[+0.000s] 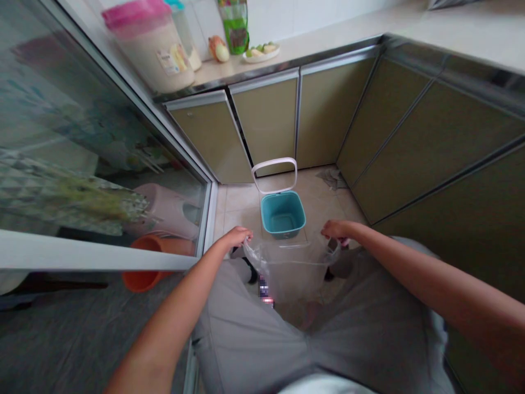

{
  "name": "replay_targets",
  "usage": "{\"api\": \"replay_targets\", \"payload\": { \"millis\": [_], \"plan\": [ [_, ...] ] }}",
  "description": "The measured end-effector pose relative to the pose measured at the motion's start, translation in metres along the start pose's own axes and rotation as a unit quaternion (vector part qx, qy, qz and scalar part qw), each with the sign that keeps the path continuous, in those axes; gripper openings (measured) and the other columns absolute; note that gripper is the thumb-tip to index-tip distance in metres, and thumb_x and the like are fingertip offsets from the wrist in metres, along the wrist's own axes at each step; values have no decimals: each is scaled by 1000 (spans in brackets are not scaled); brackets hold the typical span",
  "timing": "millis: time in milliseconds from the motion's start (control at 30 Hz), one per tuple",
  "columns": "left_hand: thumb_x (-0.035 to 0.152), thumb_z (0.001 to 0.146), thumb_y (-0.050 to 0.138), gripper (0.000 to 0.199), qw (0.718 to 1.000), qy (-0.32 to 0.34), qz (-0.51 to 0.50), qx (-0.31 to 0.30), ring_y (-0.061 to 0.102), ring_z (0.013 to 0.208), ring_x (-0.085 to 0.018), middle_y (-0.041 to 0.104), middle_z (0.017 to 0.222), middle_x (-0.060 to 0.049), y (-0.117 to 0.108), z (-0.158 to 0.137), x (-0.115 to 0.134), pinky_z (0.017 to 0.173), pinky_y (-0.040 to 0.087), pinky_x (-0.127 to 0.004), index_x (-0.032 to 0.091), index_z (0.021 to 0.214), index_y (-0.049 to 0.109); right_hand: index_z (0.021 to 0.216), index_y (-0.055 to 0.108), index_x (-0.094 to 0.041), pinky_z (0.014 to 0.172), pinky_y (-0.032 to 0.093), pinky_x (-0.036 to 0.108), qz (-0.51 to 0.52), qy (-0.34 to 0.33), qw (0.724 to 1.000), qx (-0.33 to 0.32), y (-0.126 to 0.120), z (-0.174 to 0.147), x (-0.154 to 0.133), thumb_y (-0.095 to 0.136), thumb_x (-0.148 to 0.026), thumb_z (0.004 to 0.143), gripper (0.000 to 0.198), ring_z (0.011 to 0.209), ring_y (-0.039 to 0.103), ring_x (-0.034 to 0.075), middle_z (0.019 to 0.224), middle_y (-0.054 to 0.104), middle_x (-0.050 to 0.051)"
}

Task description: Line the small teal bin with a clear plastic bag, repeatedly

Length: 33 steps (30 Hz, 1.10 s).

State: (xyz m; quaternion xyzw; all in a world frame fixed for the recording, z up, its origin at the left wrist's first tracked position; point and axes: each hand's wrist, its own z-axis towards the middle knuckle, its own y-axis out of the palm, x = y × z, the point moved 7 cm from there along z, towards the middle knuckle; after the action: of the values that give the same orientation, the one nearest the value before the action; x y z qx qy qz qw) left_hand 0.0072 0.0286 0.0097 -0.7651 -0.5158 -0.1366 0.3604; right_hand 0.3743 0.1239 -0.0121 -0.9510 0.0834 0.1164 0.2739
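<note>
Between my hands a clear plastic bag [293, 273] is stretched wide above the floor, its mouth spread. My left hand [239, 236] is closed on the bag's left edge, and my right hand [335, 230] grips its right edge. Just beyond the bag stands a teal trash bin [283, 214], upright on the tiles, with nothing visible inside. Its pale pink rim frame [274, 161] is swung up at the back, leaning toward the cabinets. Neither hand touches the bin.
Cabinet doors [266, 115] enclose the back and right. On the counter are a pink-lidded container [151, 49], an onion [219, 49], a green package [235, 27] and a plate of food [261, 53]. A sliding glass door [102, 126] stands left, an orange bucket [141, 279] behind it. A grey cloth [331, 178] lies in the corner.
</note>
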Motion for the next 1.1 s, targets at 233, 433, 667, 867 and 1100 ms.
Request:
{"api": "replay_targets", "payload": {
  "millis": [233, 433, 667, 867, 1100],
  "plan": [
    [26, 74, 59, 12, 995, -35, 87, 21, 51, 57, -14, 62, 63, 0, 6, 43, 12, 52, 34, -25, 17, 69, 63, 91, 75, -11, 63, 54, 33, -85, -21, 996, 29, -23, 26, -15, 68, -42, 81, 34, 68, 66, 23, 64, 63, 6],
    [29, 78, 60, 14, 993, -46, 106, 24, 56, 59, -15, 65, 68, -1, 6, 69, -5, 54, 38, -24, 17, 74, 66, 87, 76, -8, 68, 53, 33, -84, 15, 996, 23, -33, 42, -27, 66, -38, 84, 31, 71, 69, 23, 71, 68, 12],
    [29, 73, 71, 24, 975, -5, 219, 35, 61, 68, -20, 53, 52, 0, -19, 106, -17, 61, 41, -26, 19, 56, 58, 85, 78, -13, 82, 53, 36, -119, 24, 991, 58, -50, 50, -43, 65, -27, 82, 19, 93, 71, 27, 85, 75, 14],
    [39, 70, 80, 26, 970, 34, 238, 44, 68, 81, -24, 71, 77, -5, -35, 135, -6, 69, 44, -27, 18, 82, 70, 100, 79, -18, 86, 52, 37, -121, 26, 989, 80, -55, 59, -66, 69, -24, 80, 24, 104, 70, 29, 94, 77, 14],
    [46, 88, 68, 66, 981, 85, 105, 139, 69, 95, -22, 71, 121, -15, -60, 139, 50, 81, 47, -28, 14, 144, 54, 108, 76, -23, 82, 53, 35, -136, 17, 985, 101, -63, 48, -92, 70, -30, 83, 27, 105, 70, 29, 107, 76, 13]
  ]
}}
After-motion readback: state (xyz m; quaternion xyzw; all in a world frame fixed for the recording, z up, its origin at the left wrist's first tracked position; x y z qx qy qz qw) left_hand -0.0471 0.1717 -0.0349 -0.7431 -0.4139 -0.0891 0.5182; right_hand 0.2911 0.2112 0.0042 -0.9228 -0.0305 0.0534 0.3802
